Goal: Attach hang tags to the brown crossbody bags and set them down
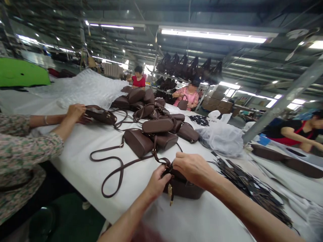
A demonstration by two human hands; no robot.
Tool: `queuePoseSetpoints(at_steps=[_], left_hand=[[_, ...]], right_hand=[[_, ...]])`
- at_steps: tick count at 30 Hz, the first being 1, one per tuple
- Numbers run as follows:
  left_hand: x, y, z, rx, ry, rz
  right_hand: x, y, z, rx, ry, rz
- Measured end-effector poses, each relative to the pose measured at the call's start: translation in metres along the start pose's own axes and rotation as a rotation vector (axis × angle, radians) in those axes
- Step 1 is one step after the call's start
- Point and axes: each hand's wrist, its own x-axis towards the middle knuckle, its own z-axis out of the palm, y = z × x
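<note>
A dark brown bag (188,188) lies on the white table (141,181) in front of me, with a gold zipper pull (170,192) hanging at its left end. My left hand (158,181) pinches the bag's left end near the strap fittings. Bent over the bag's top edge is my right hand (190,166), its fingers closed close to my left fingertips; what exactly they grip is hidden. Just beyond, more brown bags (138,143) are piled up, and a long thin strap (120,174) loops across the table to the left.
At the left, a person in a floral sleeve (37,144) handles another brown bag (101,115). Clear plastic bags (222,134) and a heap of dark strips (252,188) lie to the right. A slanted metal post (282,101) rises there. Other people work farther back.
</note>
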Motion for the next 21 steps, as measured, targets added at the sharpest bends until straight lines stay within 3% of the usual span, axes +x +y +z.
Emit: queuePoseSetpoints(at_steps=[14, 21], left_hand=[[0.000, -0.001, 0.002, 0.008, 0.072, -0.038], [0.003, 0.001, -0.002, -0.015, 0.123, -0.038]], right_hand=[[0.021, -0.011, 0.013, -0.203, -0.018, 0.091], [0.026, -0.012, 0.018, -0.166, -0.055, 0.041]])
